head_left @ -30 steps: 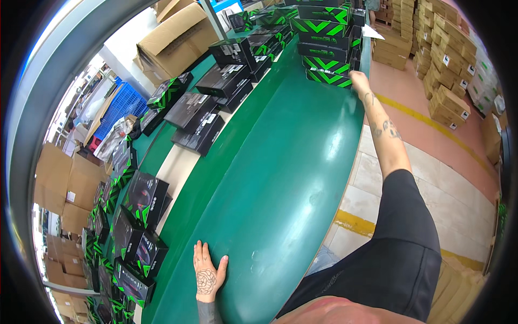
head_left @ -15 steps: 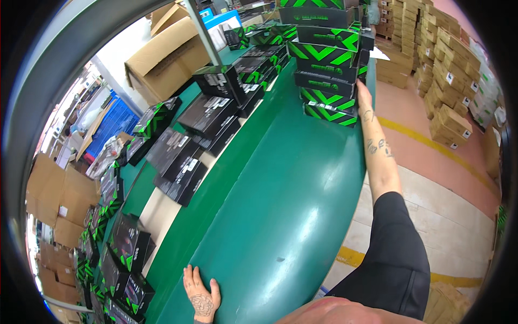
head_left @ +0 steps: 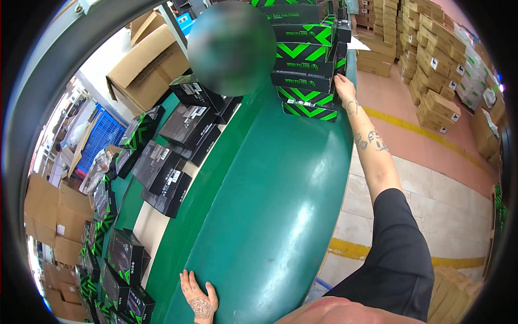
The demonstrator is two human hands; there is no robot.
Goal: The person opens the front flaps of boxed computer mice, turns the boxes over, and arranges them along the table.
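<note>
At the far end of the green work surface [head_left: 270, 183] stands a tall stack of black-and-green boxes [head_left: 305, 66]. My right hand [head_left: 345, 90] reaches out to the stack's right side. Its fingers are bent around the edge of a box low in the stack, and the fingertips are partly hidden. Close to me, my left hand [head_left: 199, 299] lies flat on the green surface with fingers stretched out and thumb apart, holding nothing.
Black boxes [head_left: 186, 123] stand in pairs along the left strip, with more black-and-green boxes [head_left: 129, 256] nearer. Behind them are an open carton [head_left: 148, 67] and a blue crate [head_left: 102, 137]. Cartons [head_left: 440, 110] are piled on the floor at right. A round blur hides part of the far left.
The view has shifted, so the stack and boxes sit further left. My right hand's fingers now show more at the box edge. My left hand stays flat. A round blurred patch has appeared.
</note>
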